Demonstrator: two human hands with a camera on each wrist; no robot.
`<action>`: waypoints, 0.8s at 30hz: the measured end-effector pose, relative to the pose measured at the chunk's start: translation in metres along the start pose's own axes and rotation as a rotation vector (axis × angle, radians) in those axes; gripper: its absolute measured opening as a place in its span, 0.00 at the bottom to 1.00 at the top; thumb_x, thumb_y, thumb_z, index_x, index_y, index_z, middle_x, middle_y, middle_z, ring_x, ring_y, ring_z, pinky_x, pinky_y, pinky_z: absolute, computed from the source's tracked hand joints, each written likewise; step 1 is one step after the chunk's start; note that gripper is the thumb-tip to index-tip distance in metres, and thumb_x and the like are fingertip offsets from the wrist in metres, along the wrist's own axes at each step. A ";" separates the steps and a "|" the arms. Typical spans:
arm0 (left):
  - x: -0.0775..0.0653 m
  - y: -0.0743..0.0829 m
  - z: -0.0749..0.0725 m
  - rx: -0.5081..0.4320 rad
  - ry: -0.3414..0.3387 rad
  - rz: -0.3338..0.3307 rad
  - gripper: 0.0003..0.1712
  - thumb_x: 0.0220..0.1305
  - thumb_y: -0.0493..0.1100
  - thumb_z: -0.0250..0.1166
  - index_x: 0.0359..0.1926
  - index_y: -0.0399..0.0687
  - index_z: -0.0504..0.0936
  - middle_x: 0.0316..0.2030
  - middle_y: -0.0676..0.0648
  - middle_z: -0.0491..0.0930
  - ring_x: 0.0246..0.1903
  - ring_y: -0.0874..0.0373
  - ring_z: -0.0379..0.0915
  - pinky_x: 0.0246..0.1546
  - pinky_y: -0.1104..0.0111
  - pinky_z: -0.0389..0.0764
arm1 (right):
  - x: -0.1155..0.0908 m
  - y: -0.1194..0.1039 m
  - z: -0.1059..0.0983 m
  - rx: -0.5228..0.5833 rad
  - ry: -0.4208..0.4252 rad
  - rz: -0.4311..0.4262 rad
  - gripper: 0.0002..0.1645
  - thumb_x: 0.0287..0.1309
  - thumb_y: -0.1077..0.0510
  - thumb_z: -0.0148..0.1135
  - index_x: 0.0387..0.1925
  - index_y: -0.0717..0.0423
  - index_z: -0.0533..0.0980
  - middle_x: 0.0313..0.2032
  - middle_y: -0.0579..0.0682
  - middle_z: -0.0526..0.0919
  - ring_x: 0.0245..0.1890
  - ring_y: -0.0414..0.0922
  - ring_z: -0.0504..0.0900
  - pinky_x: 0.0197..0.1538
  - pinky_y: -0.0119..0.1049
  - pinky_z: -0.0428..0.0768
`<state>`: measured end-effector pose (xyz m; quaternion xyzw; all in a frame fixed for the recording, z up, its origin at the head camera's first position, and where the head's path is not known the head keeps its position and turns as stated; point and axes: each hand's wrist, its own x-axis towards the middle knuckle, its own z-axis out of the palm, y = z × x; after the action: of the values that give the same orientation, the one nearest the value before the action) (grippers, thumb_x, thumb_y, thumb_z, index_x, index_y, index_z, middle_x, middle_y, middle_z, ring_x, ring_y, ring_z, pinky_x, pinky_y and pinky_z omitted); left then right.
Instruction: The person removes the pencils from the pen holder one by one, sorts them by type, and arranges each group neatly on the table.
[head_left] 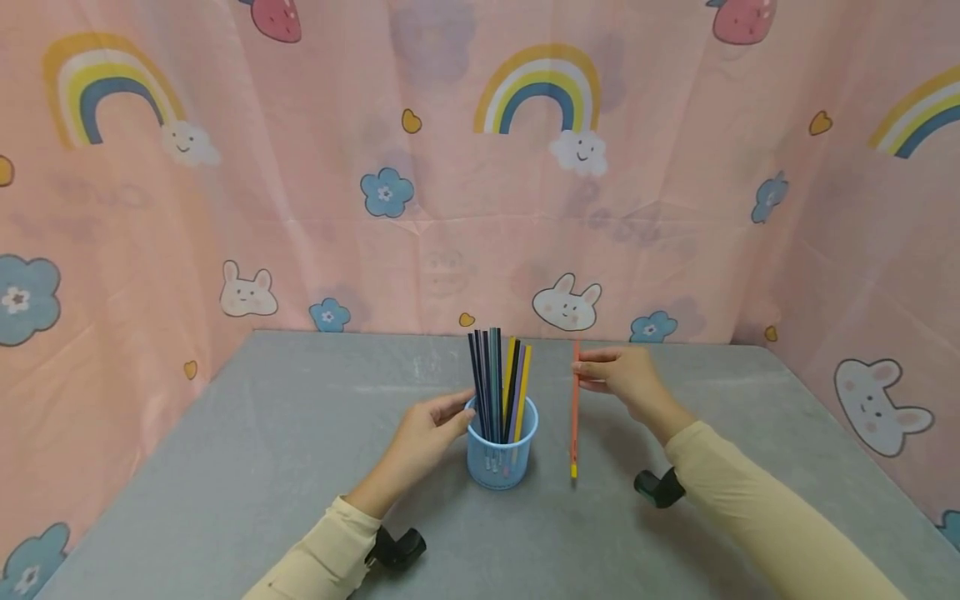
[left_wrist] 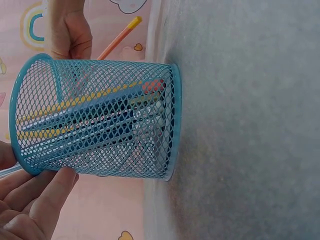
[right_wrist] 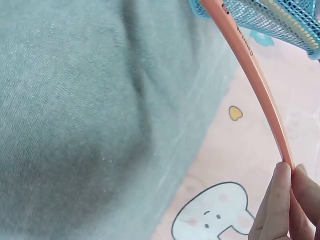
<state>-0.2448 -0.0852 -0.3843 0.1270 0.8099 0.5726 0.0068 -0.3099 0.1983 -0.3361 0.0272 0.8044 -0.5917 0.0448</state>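
Note:
Just right of the middle of the table stands an upright light-blue mesh pencil cup [head_left: 497,477], also close up in the left wrist view [left_wrist: 177,125]. Several dark, yellow and purple pencils [head_left: 487,387] lean in it, tips out of the top. My left hand [head_left: 423,433] holds the cup by its rim from the left, thumb and fingers at the upper edge. To the right of the cup, my right hand [head_left: 630,375] pinches an orange pencil [head_left: 575,417] near its upper end. The pencil hangs nearly vertical, apart from the cup, its yellow-banded end downward.
A grey cloth-like surface [head_left: 300,467] covers the table. Pink curtains [head_left: 450,250] printed with rainbows, bunnies and flowers hang behind it and on both sides. A dark wrist device [head_left: 397,550] sits below the left wrist, another [head_left: 660,487] below the right.

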 end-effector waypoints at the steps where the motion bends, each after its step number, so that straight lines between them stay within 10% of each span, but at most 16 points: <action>1: 0.000 0.000 0.000 0.001 -0.001 0.000 0.24 0.73 0.45 0.59 0.66 0.40 0.75 0.63 0.38 0.77 0.58 0.46 0.80 0.55 0.60 0.84 | 0.001 0.001 0.001 -0.008 -0.004 0.002 0.24 0.63 0.60 0.65 0.56 0.72 0.76 0.38 0.50 0.89 0.32 0.34 0.87 0.45 0.34 0.87; 24: -0.001 0.001 -0.001 0.007 -0.001 0.008 0.24 0.73 0.44 0.59 0.65 0.40 0.75 0.63 0.39 0.77 0.58 0.46 0.79 0.55 0.60 0.84 | 0.014 0.027 0.022 -0.129 -0.071 0.144 0.20 0.62 0.61 0.67 0.52 0.70 0.79 0.36 0.52 0.89 0.29 0.37 0.86 0.44 0.37 0.88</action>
<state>-0.2441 -0.0859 -0.3835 0.1305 0.8114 0.5697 0.0047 -0.3202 0.1852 -0.3693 0.0611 0.8346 -0.5347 0.1176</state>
